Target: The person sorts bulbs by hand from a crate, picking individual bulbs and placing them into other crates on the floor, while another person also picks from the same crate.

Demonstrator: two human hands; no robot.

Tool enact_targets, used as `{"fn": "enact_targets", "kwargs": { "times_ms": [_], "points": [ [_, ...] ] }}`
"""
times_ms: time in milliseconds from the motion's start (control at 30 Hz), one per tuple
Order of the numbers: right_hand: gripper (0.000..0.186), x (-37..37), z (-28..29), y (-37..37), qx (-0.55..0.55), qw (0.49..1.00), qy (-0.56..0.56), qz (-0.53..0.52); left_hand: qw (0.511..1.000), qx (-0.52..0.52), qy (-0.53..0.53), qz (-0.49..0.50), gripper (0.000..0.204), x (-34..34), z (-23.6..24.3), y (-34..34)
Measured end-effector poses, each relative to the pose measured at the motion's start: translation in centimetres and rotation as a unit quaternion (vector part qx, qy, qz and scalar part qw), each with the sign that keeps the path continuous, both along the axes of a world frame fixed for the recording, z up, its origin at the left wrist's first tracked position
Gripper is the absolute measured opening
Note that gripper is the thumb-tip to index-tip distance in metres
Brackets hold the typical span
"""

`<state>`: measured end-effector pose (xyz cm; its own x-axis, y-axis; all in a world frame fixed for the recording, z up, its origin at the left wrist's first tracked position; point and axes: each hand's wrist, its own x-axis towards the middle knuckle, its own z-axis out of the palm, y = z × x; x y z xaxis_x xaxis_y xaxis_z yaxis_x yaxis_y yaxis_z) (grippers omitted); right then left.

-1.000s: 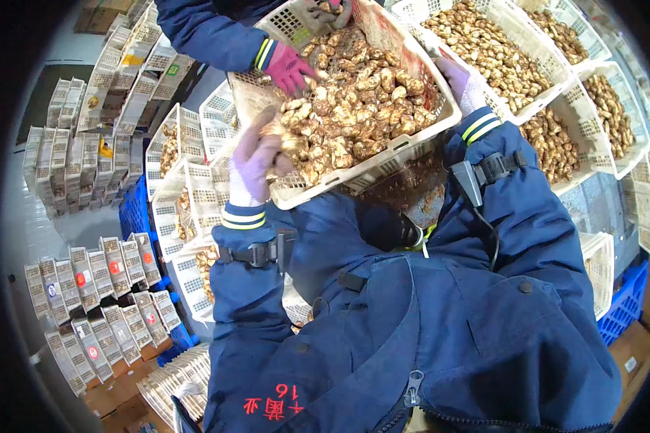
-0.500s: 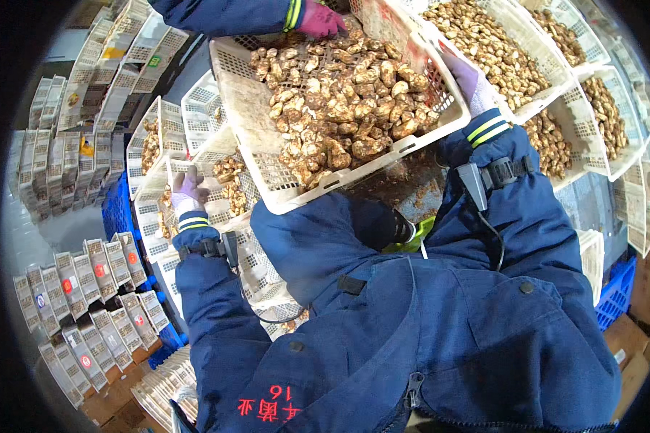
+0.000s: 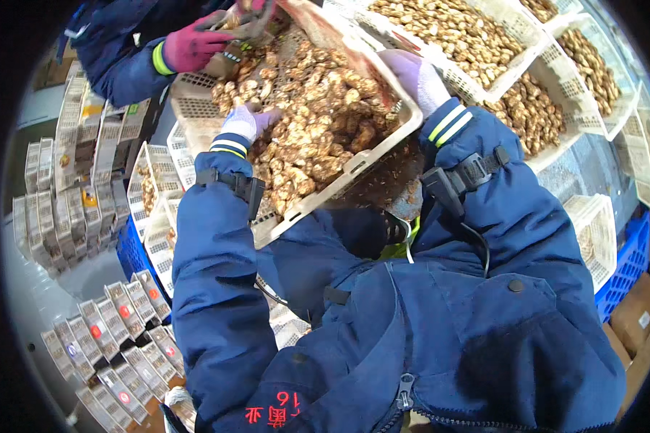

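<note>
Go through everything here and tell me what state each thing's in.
Near crate: partly filled, mesh showing
Brown-and-tan produce: loose, heaped
Left hand: gloved, at the produce, grip unclear
Right hand: gloved, at the near crate's right rim
Co-worker's hand: pink-gloved, by the crate's far edge
Upper-right crate: holding produce
Right wrist strap: fastened

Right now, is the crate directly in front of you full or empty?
Partly full: brown mushrooms lie heaped in the crate, leaving parts of its mesh bare.

The left grip (image 3: 248, 121) touches brown mushrooms (image 3: 318, 119) in a white crate (image 3: 307, 203), the right grip (image 3: 416, 79) its rim (image 3: 384, 146).
</note>
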<state>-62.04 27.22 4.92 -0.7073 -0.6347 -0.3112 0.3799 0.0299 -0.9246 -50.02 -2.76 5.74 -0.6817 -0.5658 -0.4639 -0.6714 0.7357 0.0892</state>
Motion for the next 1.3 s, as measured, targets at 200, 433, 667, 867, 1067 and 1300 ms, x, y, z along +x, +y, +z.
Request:
{"fn": "enact_targets", "kwargs": {
  "times_ms": [200, 433, 667, 867, 1067, 1300],
  "points": [
    [0.023, -1.3, -3.0, -1.1, 0.082, 0.944, 0.318, -0.033, 0.981, 0.171, -0.012, -0.09, 0.076, 1.7, -3.0, -3.6],
    [0.026, -2.6, -4.9, -0.3, 0.069, 0.843, 0.53, -0.056, 0.962, -0.018, 0.135, -0.235, 0.044, 0.3, 3.6, 8.5],
    [0.026, -2.1, -3.5, 0.2, 0.095, 0.897, 0.431, -0.035, 0.956, 0.106, -0.054, -0.266, 0.045, -3.0, 1.7, 10.5],
    [0.024, -2.2, -4.0, -0.4, 0.142, 0.837, 0.529, 0.0, 0.935, 0.332, 0.05, -0.118, 0.039, -0.2, 1.8, 8.7],
    [0.025, -2.1, -3.9, -0.1, 0.079, 0.84, 0.535, -0.05, 0.792, 0.566, 0.228, 0.02, 0.047, 3.8, 5.2, 8.3],
    [0.025, -0.9, -2.4, -1.0, 0.065, 0.967, 0.244, -0.023, 0.706, 0.618, 0.346, 0.011, 0.054, 7.6, 8.2, 10.0]
  ]
}}
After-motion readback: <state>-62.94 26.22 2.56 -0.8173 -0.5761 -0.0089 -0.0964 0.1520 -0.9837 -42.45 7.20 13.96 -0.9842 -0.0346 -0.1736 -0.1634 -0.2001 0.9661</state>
